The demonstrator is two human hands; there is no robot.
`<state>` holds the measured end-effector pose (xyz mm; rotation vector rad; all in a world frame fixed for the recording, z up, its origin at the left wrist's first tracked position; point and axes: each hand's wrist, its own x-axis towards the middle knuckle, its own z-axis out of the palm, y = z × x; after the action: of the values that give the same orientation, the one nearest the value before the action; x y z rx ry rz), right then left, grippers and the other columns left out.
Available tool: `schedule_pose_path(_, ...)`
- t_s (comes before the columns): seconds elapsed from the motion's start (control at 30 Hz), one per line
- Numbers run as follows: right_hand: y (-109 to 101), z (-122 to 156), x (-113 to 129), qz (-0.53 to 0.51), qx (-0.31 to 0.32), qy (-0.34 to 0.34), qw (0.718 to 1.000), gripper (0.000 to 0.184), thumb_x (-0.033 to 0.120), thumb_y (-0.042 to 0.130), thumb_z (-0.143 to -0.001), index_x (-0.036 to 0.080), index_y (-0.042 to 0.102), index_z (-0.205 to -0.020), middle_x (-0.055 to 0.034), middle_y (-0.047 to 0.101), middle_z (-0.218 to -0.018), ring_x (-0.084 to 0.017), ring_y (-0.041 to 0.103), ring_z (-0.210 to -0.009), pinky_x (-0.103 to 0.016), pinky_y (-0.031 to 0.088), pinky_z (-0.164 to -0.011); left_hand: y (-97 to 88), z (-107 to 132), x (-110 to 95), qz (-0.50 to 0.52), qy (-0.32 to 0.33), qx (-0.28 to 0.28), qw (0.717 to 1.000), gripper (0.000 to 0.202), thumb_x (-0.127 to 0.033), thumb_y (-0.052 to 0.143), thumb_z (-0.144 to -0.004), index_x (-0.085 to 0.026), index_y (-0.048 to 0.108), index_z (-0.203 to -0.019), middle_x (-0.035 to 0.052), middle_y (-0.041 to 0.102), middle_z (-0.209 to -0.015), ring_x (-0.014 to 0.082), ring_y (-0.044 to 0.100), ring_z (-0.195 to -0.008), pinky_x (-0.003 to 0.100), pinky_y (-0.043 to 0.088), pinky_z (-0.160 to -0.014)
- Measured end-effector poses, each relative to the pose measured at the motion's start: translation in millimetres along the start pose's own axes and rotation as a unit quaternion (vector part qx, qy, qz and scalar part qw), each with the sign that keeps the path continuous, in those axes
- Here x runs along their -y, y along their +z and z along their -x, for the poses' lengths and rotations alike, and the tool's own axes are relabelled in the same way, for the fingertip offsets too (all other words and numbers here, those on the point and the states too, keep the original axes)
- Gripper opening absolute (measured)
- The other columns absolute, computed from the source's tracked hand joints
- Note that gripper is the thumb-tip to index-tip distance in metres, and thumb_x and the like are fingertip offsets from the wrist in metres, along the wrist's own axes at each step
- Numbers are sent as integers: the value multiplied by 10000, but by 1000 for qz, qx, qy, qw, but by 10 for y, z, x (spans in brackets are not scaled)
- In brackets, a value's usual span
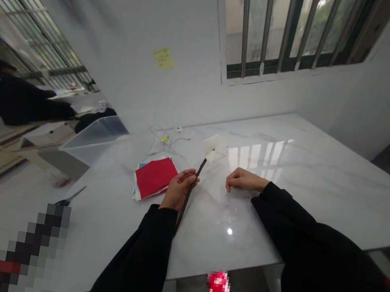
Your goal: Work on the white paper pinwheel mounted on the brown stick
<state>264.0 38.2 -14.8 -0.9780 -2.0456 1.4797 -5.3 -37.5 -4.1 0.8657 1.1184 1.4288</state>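
Note:
My left hand (180,188) is closed around a thin dark brown stick (187,198), which slants up and away from me over the table. Just past the stick's upper end is a cream paper pinwheel (214,148) with a dark dot at its middle. My right hand (245,180) rests on the tabletop to the right, fingers curled into a loose fist, with no object showing in it. Left of my left hand lies a small stack of coloured paper (155,178), red on top with white and blue edges below.
A white marbled table (238,244) meets the wall, where a yellow sticky note (163,58) hangs. A thin cable (177,139) with a yellow piece lies behind the papers. At left are a clear plastic bin (94,136), a pointed tool (75,195) and a person in black (19,95).

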Motion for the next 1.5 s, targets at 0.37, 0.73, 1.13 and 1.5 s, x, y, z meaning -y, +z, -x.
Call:
schedule_pose_path(0.37, 162, -157, -56, -31, -299, 16, 954, 1059, 253, 609, -802, 102, 133, -1735, 57, 626, -708, -128, 498, -603, -244, 387, -612, 32, 63, -44, 0, -8, 14, 1000, 583, -345, 1074, -460, -167, 799, -942, 32, 759, -911, 144, 724, -784, 271, 590, -800)
schedule_pose_path(0.73, -243, 0, -7, -104, 149, 20, 983, 267, 331, 625, -787, 102, 757, -830, 57, 435, -538, -67, 282, -474, -237, 174, -463, 16, 33, -53, -6, -2, -11, 1000, 583, -347, 1063, -468, -175, 797, -957, 32, 762, -909, 140, 724, -768, 262, 579, -772)
schedule_pose_path(1.13, -33, -34, 35, -212, -228, 41, 950, 936, 153, 623, -808, 96, 287, -1680, 38, 639, -709, -97, 415, -527, -215, 299, -482, 11, 19, 1, -17, 4, 17, 1000, 578, -352, 1056, -508, -170, 784, -983, 43, 760, -966, 148, 729, -788, 292, 590, -822)
schedule_pose_path(1.5, -109, 92, 102, -259, 129, 62, 955, 232, 237, 772, -849, 94, 774, -1032, 8, 595, -684, -52, 339, -518, -206, 203, -471, 17, -13, 23, -27, 12, 12, 1000, 570, -352, 1050, -499, -179, 785, -973, 41, 754, -940, 154, 732, -793, 295, 585, -811)
